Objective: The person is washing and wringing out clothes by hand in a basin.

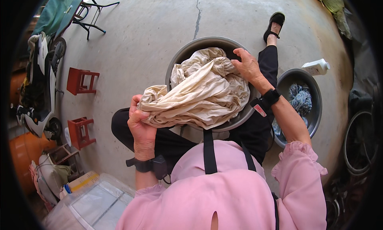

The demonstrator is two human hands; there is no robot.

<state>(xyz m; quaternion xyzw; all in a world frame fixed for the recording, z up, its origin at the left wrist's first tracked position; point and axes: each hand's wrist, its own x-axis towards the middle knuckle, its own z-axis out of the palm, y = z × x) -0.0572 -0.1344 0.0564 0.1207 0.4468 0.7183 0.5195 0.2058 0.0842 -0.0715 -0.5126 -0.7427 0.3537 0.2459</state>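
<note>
A large bundle of crumpled cream cloth (203,92) fills a round metal basin (191,46) in front of me. My left hand (140,122) grips one end of the cloth, pulled out past the basin's left rim. From there a stretch of folds runs across the pile towards the far right. My right hand (247,67) is at the basin's right side, beside the cloth, its fingers apart and slightly curled. Its fingertips are close to the fabric; whether they touch it is unclear. Both wrists wear black straps with small devices.
To my right, a second metal basin (317,110) holds blue-and-white patterned cloth (300,99). A white plastic bottle (316,67) lies beyond it. Red stools (82,81) and a scooter (45,86) are on the left. A folding table (70,14) stands far left, a wheel (360,143) at right.
</note>
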